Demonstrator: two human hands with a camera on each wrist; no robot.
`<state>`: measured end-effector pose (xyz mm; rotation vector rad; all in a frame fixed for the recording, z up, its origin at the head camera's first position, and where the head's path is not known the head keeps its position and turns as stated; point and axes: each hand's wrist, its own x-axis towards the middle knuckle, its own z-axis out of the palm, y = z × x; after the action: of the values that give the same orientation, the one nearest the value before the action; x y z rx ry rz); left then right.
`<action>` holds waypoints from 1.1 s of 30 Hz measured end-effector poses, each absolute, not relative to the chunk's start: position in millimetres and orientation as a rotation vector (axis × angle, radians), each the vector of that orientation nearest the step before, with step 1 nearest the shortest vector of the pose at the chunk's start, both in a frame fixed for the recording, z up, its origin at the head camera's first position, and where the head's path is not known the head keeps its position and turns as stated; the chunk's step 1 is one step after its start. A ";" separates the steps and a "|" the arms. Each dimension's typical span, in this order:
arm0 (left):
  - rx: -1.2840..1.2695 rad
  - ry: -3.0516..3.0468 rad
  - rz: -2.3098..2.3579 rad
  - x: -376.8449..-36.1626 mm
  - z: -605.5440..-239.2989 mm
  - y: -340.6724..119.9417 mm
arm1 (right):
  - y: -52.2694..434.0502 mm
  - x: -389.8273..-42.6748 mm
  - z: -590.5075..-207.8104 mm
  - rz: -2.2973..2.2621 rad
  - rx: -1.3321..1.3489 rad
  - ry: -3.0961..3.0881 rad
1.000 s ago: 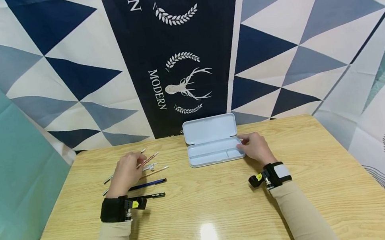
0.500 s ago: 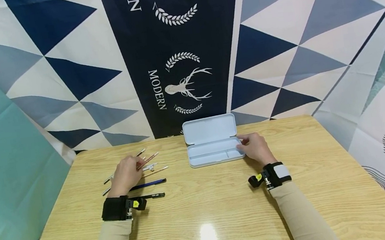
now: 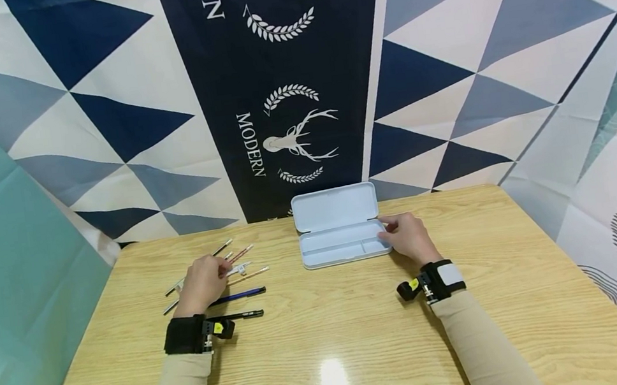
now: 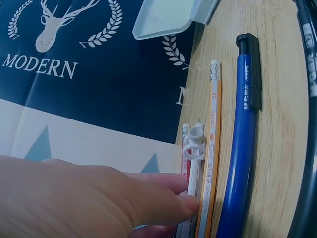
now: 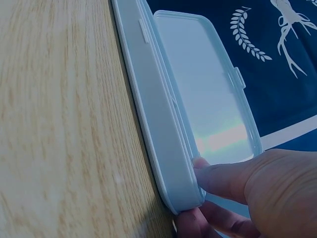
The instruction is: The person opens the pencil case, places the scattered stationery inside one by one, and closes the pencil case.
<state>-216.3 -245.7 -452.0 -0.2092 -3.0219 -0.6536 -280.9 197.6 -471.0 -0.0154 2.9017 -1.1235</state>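
Observation:
An open pale blue pencil case (image 3: 344,244) lies at the table's far middle, its lid (image 3: 335,207) folded back. My right hand (image 3: 406,238) grips the case's right end; in the right wrist view its fingers (image 5: 225,181) curl over the rim of the case (image 5: 158,124). My left hand (image 3: 204,282) rests curled on a row of pens and pencils. In the left wrist view its fingertips (image 4: 185,203) pinch a white pen (image 4: 194,148), which lies between a red pencil (image 3: 242,252) and an orange pencil (image 4: 212,139). A blue pen (image 4: 242,148) lies beside them.
A black pen (image 3: 243,315) lies nearest me on the wooden table (image 3: 333,343). A dark pen (image 3: 221,248) and a silver one (image 3: 172,289) lie at the far left of the row. A patterned cloth (image 3: 288,124) hangs behind the table.
My left hand has drawn back slightly toward me, its fingertips shifting from the red pencil to the white pen. The right hand and the case have not moved.

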 end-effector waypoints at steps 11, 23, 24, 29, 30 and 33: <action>-0.143 -3.038 -0.653 -214.4 -453.2 -251.4 | 192.5 -281.4 -469.8 -1.116 -0.024 2.894; -0.104 -3.031 -0.643 -219.0 -458.0 -250.9 | 196.8 -282.2 -469.2 -1.116 -0.028 2.903; -0.102 -3.033 -0.638 -219.3 -458.0 -250.5 | 197.3 -282.2 -469.3 -1.118 -0.028 2.901; -0.095 -3.041 -0.624 -220.7 -458.1 -250.2 | 198.8 -282.0 -470.1 -1.106 -0.044 2.893; -0.097 -3.041 -0.623 -220.3 -457.6 -250.1 | 198.9 -282.3 -470.7 -1.101 -0.048 2.896; -0.105 -3.038 -0.625 -220.2 -456.8 -250.2 | 198.7 -282.8 -471.3 -1.090 -0.063 2.907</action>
<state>-220.2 -250.2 -456.8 -0.1049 -3.0382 -0.6247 -282.8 198.7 -471.3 -0.0633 2.9074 -1.0895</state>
